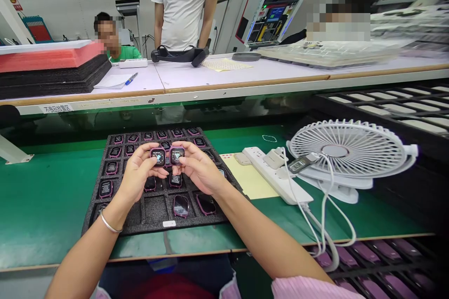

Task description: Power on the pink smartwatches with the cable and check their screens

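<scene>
My left hand (140, 170) pinches a purple-cased smartwatch (158, 157) with its screen lit. Beside it, my right hand (199, 168) grips a second smartwatch (177, 155), also lit. The two watch bodies are held side by side, screens facing me, above a black foam tray (154, 212). More purple watches sit in the tray's pockets, among them a dark-screened watch (181, 206) near the front edge. Some of them show white text. A few pockets at the front left hold nothing, and my hands hide part of the middle.
A white clip fan (347, 149) and a power strip (277, 175) with looping cables stand to the right on the green bench (42, 205). Stacked foam sheets (45, 67) lie on the raised shelf. Several people are behind it. Trays (393, 107) fill the far right.
</scene>
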{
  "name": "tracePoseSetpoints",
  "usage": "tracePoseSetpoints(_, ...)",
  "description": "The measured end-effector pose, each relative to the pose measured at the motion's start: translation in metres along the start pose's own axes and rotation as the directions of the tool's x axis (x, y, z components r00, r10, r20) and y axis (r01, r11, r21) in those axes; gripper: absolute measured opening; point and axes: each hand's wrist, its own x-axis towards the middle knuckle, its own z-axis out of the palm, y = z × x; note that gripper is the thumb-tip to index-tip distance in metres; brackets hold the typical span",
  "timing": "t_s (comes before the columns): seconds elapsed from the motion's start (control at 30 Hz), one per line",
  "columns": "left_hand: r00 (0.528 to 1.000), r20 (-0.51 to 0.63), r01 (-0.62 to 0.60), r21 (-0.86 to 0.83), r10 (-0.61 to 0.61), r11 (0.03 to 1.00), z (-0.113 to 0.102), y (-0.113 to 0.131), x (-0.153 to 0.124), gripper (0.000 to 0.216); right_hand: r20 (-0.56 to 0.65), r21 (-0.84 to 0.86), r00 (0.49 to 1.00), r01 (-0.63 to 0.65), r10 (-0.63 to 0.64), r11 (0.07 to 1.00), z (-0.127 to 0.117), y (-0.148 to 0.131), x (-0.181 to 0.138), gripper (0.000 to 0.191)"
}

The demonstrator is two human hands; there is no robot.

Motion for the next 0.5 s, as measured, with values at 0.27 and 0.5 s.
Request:
tracePoseSetpoints(0.27,1.000,0.011,-0.012,0.046,0.011,0.999,0.0004,-0.0002,-0.0008,0.042,-0.009,-0.075,1.000,0.020,-0.020,0.997,-0.0004,0.0025,-0.0015,0.037)
tracePoseSetpoints(0.5,1.000,0.014,-0.012,0.061,0.011,0.998,0.0016,-0.0003,-0.0018,0.041,-0.013,-0.101,0.999,0.032,-0.033,0.994,-0.0009,0.0036,-0.0013,0.034)
